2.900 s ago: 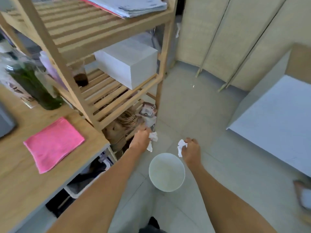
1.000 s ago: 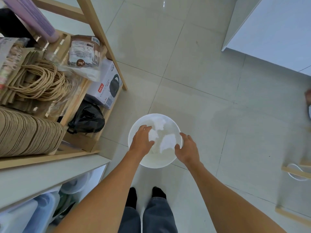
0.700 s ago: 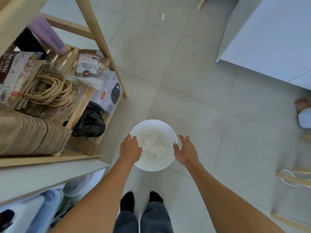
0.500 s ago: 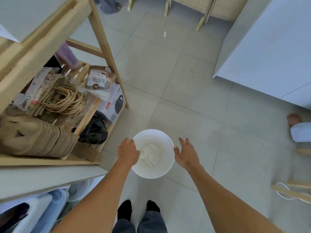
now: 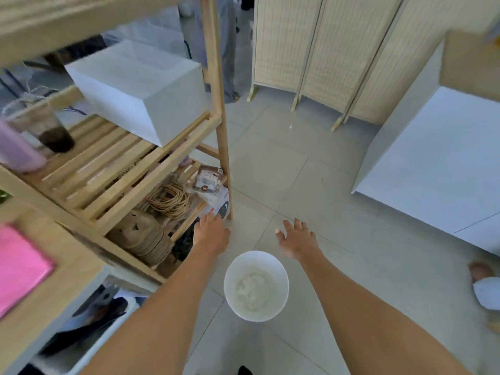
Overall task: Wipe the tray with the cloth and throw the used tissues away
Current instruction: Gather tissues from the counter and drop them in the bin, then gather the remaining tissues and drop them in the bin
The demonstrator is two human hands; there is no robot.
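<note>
A round white bin [image 5: 281, 280] stands on the tiled floor between my forearms, and crumpled white tissues [image 5: 250, 289] lie at its bottom. My left hand [image 5: 211, 234] is beyond the bin's left side, empty, fingers apart, close to the shelf's lower level. My right hand [image 5: 296, 239] is beyond the bin's right side, empty with fingers spread. A pink cloth [image 5: 19, 269] lies on the wooden table at the far left. The tray is not in view.
A wooden shelf unit [image 5: 219, 123] rises on the left with a white box [image 5: 135, 87], paper bags and coiled cord [image 5: 170, 200]. A folding screen [image 5: 311, 44] stands at the back. A white cabinet [image 5: 433, 171] is on the right. Another person's foot [image 5: 484, 282] shows at the right edge.
Both hands dropped their tissues into the bin and have lifted away from it, empty. The view has tilted up from the bin toward the shelf and room.
</note>
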